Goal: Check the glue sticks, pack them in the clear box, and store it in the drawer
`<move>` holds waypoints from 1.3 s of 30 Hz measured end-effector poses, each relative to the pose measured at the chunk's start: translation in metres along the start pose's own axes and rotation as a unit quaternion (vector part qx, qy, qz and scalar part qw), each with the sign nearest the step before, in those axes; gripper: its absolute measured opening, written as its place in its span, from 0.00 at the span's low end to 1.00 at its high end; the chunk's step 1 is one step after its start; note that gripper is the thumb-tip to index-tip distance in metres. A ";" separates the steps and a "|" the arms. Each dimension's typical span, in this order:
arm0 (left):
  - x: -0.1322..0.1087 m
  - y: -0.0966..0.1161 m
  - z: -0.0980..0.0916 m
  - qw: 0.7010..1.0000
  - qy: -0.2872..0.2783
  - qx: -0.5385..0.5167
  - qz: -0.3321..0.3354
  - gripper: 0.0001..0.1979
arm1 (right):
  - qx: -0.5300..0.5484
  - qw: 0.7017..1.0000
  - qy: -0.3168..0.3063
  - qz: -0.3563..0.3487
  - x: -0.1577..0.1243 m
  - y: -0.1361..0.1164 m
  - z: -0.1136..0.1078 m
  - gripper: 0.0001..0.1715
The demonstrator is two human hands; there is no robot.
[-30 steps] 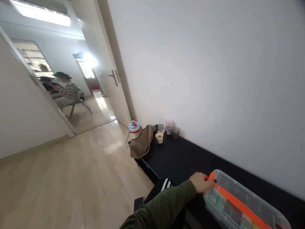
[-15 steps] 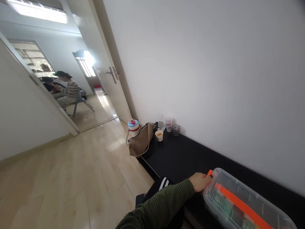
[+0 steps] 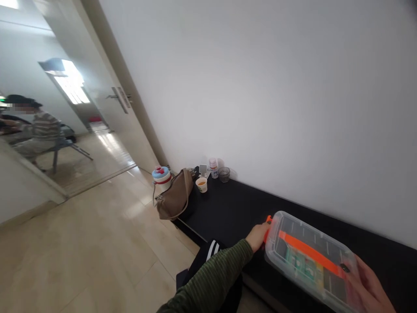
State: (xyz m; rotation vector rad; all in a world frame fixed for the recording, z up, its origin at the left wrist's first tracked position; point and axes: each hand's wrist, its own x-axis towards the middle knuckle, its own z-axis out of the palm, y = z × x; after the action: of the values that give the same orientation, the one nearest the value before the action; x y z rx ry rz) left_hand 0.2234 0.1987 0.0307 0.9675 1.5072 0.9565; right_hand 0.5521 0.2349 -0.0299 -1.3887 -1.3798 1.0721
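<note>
The plastic box [image 3: 302, 265] is lying on the table [image 3: 234, 208], the left hand [image 3: 257, 237] pinching its orange strap [image 3: 306, 251] firmly at one end, while the right hand [image 3: 368, 289] is touching the other end, its grip unclear at the frame edge.

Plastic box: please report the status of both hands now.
Left hand on orange strap, clear plastic box; right hand at other end. Paper cup, brown bag well apart.

Left hand [image 3: 257, 237] and right hand [image 3: 368, 284] well apart
</note>
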 end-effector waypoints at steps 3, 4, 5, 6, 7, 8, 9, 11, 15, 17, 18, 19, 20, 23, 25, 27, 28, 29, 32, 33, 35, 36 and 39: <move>-0.003 0.001 0.001 0.999 0.020 -0.033 0.014 0.35 | 0.006 1.000 0.018 0.003 -0.008 -0.009 0.008 0.44; -0.003 0.002 0.001 0.999 0.025 -0.039 0.023 0.36 | 0.002 1.000 0.026 -0.002 -0.012 -0.013 0.010 0.44; -0.004 0.003 0.000 0.998 0.027 -0.044 0.032 0.36 | -0.004 0.999 0.035 -0.007 -0.017 -0.017 0.011 0.43; -0.004 0.005 -0.001 0.998 0.027 -0.047 0.041 0.36 | -0.011 0.999 0.041 -0.010 -0.021 -0.021 0.012 0.42; -0.005 0.006 -0.001 0.997 0.025 -0.051 0.048 0.36 | -0.018 0.998 0.050 -0.013 -0.025 -0.024 0.013 0.41; -0.005 0.007 -0.002 0.997 0.022 -0.055 0.055 0.35 | -0.025 0.998 0.061 -0.013 -0.028 -0.027 0.014 0.40; -0.005 0.008 -0.003 0.996 0.018 -0.061 0.064 0.35 | -0.033 0.997 0.071 -0.015 -0.031 -0.030 0.014 0.40; -0.007 0.009 -0.004 0.994 0.005 -0.076 0.080 0.34 | -0.057 0.995 0.083 -0.017 -0.036 -0.034 0.015 0.39; -0.010 0.012 -0.005 0.991 -0.009 -0.102 0.089 0.33 | -0.101 0.991 0.083 -0.027 -0.040 -0.040 0.015 0.39; -0.012 0.015 -0.005 0.990 -0.004 -0.106 0.090 0.32 | -0.112 0.990 0.082 -0.033 -0.042 -0.043 0.016 0.38; -0.013 0.016 -0.005 0.990 -0.003 -0.108 0.091 0.32 | -0.115 0.989 0.085 -0.039 -0.043 -0.045 0.017 0.38; -0.014 0.017 -0.005 0.990 -0.002 -0.109 0.092 0.32 | -0.115 0.989 0.088 -0.044 -0.044 -0.046 0.018 0.37; -0.014 0.018 -0.005 0.990 0.001 -0.109 0.095 0.32 | -0.113 0.988 0.091 -0.051 -0.045 -0.047 0.018 0.37; -0.015 0.020 -0.005 0.989 0.009 -0.104 0.108 0.31 | -0.089 0.987 0.111 -0.069 -0.048 -0.047 0.020 0.36; -0.015 0.020 -0.005 0.988 0.009 -0.100 0.113 0.30 | -0.061 0.986 0.128 -0.085 -0.049 -0.047 0.021 0.36; -0.014 0.018 -0.006 0.989 0.005 -0.100 0.110 0.30 | -0.037 0.984 0.139 -0.107 -0.051 -0.050 0.023 0.36; -0.013 0.018 -0.006 0.989 0.006 -0.101 0.111 0.29 | -0.030 0.982 0.141 -0.118 -0.053 -0.053 0.024 0.36; -0.012 0.017 -0.005 0.988 0.007 -0.104 0.111 0.28 | -0.027 0.981 0.144 -0.131 -0.055 -0.056 0.024 0.36; -0.007 0.013 -0.004 0.987 0.015 -0.138 0.086 0.27 | -0.008 0.967 0.182 -0.176 -0.062 -0.070 0.026 0.35; -0.005 0.011 -0.004 0.985 0.022 -0.155 0.071 0.27 | 0.008 0.962 0.202 -0.184 -0.064 -0.074 0.025 0.36; 0.000 0.007 -0.005 0.981 0.042 -0.185 0.049 0.26 | 0.046 0.951 0.250 -0.175 -0.064 -0.082 0.018 0.39; 0.003 0.005 -0.006 0.978 0.056 -0.195 0.045 0.26 | 0.065 0.945 0.277 -0.163 -0.062 -0.084 0.011 0.40; 0.012 0.002 -0.011 0.971 0.111 -0.207 0.036 0.25 | 0.133 0.902 0.375 -0.168 -0.046 -0.082 -0.024 0.41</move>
State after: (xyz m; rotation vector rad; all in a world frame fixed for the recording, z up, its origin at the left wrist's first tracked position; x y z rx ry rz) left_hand 0.2109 0.2098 0.0295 0.6318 1.3806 1.4028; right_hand 0.5550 0.1883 0.0550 -1.1219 -0.8145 0.3929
